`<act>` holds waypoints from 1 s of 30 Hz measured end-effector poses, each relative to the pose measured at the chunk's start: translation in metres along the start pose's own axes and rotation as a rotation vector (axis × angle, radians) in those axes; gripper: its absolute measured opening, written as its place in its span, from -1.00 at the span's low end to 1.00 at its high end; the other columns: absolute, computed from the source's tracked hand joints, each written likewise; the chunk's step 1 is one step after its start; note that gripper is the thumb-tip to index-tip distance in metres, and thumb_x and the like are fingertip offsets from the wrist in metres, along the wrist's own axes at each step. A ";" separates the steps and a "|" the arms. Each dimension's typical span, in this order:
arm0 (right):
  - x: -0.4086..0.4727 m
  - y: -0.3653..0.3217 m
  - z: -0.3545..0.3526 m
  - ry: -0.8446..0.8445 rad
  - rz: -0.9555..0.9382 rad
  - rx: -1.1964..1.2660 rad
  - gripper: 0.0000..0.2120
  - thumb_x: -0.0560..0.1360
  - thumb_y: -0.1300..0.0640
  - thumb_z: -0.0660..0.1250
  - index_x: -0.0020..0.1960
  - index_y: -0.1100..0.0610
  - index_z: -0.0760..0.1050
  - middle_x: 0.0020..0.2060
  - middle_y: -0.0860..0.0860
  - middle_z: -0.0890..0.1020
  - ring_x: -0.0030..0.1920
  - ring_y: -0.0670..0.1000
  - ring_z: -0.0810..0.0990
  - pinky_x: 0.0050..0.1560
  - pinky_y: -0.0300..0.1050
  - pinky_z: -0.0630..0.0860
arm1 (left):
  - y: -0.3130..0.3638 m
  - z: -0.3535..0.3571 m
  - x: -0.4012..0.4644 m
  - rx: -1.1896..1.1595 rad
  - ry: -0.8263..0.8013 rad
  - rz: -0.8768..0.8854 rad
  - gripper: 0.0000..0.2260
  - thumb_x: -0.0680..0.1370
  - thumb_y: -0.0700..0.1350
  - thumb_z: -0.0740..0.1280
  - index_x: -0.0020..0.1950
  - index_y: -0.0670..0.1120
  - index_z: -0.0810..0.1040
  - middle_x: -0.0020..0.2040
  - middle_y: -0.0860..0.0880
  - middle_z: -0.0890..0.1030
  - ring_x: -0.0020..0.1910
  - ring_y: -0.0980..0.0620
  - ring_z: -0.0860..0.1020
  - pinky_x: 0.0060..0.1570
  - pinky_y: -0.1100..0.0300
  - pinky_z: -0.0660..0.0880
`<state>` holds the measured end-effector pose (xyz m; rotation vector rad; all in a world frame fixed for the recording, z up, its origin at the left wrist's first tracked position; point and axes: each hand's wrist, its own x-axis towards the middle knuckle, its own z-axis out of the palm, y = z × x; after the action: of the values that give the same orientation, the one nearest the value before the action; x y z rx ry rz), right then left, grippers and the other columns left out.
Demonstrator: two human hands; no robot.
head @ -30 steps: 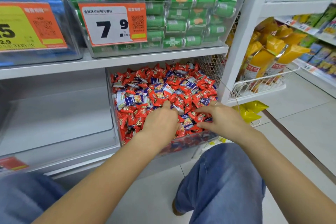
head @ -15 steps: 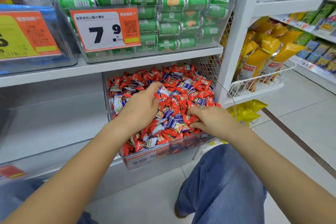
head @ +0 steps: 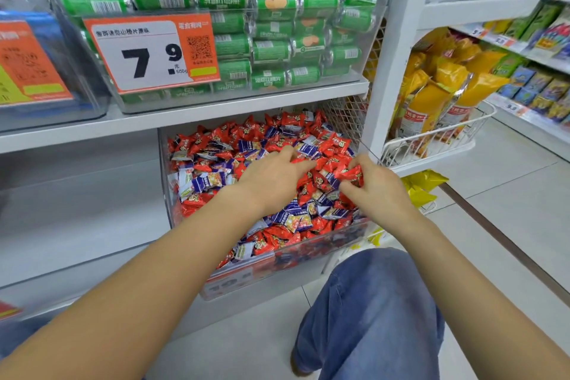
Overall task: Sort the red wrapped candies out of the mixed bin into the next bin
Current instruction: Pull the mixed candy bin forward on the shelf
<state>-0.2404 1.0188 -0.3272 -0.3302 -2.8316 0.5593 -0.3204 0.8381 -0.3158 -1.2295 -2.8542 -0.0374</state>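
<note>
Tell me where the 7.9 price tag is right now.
In the head view, the price tag sits upper left, on the front of the clear bin of green rolls, one shelf above the mixed candy bin.

I see the mixed bin point(head: 308, 259) on the lower shelf point(head: 77, 225), under the price tag point(head: 148, 52), left of the wire basket point(head: 431, 139).

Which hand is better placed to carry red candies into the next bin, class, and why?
Probably the left. The left hand lies over the mixed bin on the side nearest the clear bin to its left. The right hand already pinches red candies, but would have to cross over.
</note>
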 end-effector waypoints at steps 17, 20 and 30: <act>0.000 -0.022 0.024 -0.019 -0.121 -0.093 -0.46 0.44 -0.23 0.33 0.33 -0.06 0.31 -0.10 0.04 0.64 0.00 0.14 0.59 -0.20 -0.08 0.38 | -0.006 0.014 -0.001 -0.069 0.069 -0.037 -0.68 0.60 0.08 0.21 0.26 -0.08 0.41 0.23 -0.09 0.31 -0.17 -0.01 0.37 -0.28 0.11 0.38; 0.001 -0.026 0.028 -0.082 -0.170 -0.175 -0.46 0.48 -0.23 0.27 0.38 -0.06 0.27 0.00 0.06 0.63 0.05 0.14 0.58 -0.15 -0.03 0.44 | -0.008 0.010 -0.010 -0.135 0.120 -0.012 -0.73 0.61 0.01 0.21 0.24 -0.10 0.45 0.26 -0.07 0.31 -0.21 0.00 0.39 -0.23 0.12 0.42; -0.003 -0.046 0.017 -0.041 -0.147 0.097 -0.73 0.55 -0.06 0.24 0.19 0.01 0.48 -0.37 -0.01 0.56 -0.34 0.02 0.54 -0.29 -0.08 0.41 | -0.049 -0.021 -0.050 -0.390 0.315 -0.196 -0.73 0.57 -0.02 0.29 0.24 -0.09 0.52 0.27 -0.05 0.40 0.11 -0.09 0.49 0.09 0.13 0.39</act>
<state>-0.2501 0.9712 -0.3247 -0.0931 -2.8259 0.6762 -0.3216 0.7673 -0.2971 -0.8779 -2.7445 -0.7526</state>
